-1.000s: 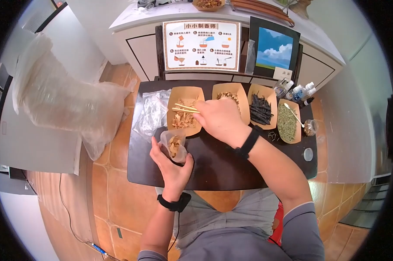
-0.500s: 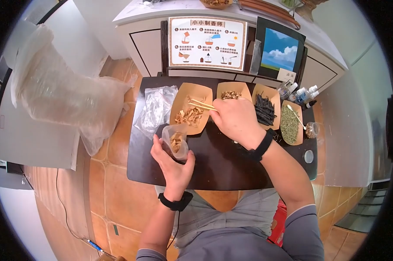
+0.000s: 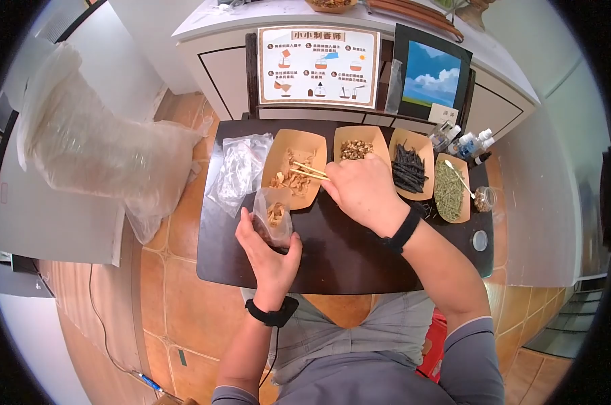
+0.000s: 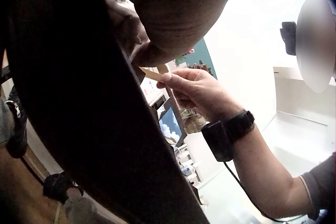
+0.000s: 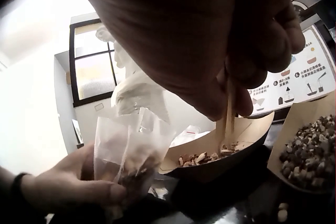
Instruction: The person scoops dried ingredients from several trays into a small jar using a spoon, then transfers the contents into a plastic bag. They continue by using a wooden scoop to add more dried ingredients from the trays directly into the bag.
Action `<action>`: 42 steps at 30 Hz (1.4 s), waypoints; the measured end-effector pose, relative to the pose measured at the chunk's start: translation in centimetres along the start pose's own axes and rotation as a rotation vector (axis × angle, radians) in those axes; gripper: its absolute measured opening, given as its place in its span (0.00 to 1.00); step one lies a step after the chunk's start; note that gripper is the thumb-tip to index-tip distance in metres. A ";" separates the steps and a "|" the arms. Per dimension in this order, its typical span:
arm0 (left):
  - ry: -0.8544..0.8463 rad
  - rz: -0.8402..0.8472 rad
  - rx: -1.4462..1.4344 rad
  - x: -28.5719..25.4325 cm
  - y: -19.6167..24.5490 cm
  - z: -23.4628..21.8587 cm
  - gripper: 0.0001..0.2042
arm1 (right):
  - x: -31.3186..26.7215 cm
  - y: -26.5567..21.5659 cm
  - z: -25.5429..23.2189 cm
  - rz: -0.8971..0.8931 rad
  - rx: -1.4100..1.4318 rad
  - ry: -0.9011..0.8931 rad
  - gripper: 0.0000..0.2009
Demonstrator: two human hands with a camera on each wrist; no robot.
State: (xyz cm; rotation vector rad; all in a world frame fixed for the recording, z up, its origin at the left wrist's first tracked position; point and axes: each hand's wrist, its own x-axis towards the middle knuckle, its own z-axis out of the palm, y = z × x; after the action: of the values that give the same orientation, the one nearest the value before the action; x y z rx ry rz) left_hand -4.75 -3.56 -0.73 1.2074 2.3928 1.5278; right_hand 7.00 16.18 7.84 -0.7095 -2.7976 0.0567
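My left hand [image 3: 271, 260] holds a translucent pouch [image 3: 273, 236] upright between thumb and fingers, with brown dried pieces showing inside. Its mouth overlaps the near corner of a cardboard tray [image 3: 315, 150] in the head view. Thin dried shavings [image 3: 283, 181] lie in that tray. Pale wooden tweezers [image 3: 312, 173] are pinched between the thumb and fingers of my right hand [image 3: 365, 190]. In the right wrist view the tweezers [image 5: 227, 111] point down, their tips among the shavings. The right hand partly covers the tray of small brown bits [image 3: 354, 148] behind it.
Farther right stand trays of dark sticks [image 3: 408, 169] and green herb [image 3: 448, 189] with a white spoon, small bottles [image 3: 464, 143] and a little jar [image 3: 484, 198]. A clear plastic bag [image 3: 241, 169] lies left. An instruction sheet [image 3: 319, 67] stands behind the table.
My right hand and the tweezers shifted right across the shavings tray, then slightly back left and nearer me. The left hand keeps hold of the pouch, now a little closer to the tray.
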 end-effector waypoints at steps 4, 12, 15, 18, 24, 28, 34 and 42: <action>-0.010 -0.037 -0.044 0.0 0.2 0.1 0.53 | -0.1 -0.2 0.4 -0.037 -0.061 0.014 0.11; -0.007 -0.004 0.011 0.0 0.0 0.1 0.52 | -0.3 -0.2 0.7 -0.037 -0.070 -0.026 0.12; -0.005 -0.009 0.004 0.1 0.1 0.0 0.52 | -0.4 0.2 0.9 -0.035 -0.042 -0.038 0.11; -0.007 -0.010 0.005 0.0 -0.1 0.0 0.52 | -0.6 0.5 0.9 -0.019 0.009 -0.012 0.11; -0.029 -0.037 -0.023 0.0 -0.1 0.1 0.53 | -1.2 2.1 -0.1 0.083 0.139 0.039 0.12; -0.022 -0.034 -0.022 0.0 0.0 -0.1 0.53 | -2.0 2.2 -2.7 0.175 0.363 -0.005 0.13; -0.020 -0.017 -0.035 0.0 -0.1 -0.1 0.54 | -4.2 -1.0 -5.7 0.148 0.597 -0.130 0.11; -0.012 -0.001 -0.050 0.0 -0.1 -0.2 0.55 | -3.9 -1.3 -7.2 0.117 0.548 -0.147 0.10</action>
State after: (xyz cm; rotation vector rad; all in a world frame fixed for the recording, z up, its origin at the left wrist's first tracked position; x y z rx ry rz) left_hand -4.85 -3.76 -0.68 1.2014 2.3328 1.5650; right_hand 11.53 13.03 13.99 -0.7419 -2.6675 0.8884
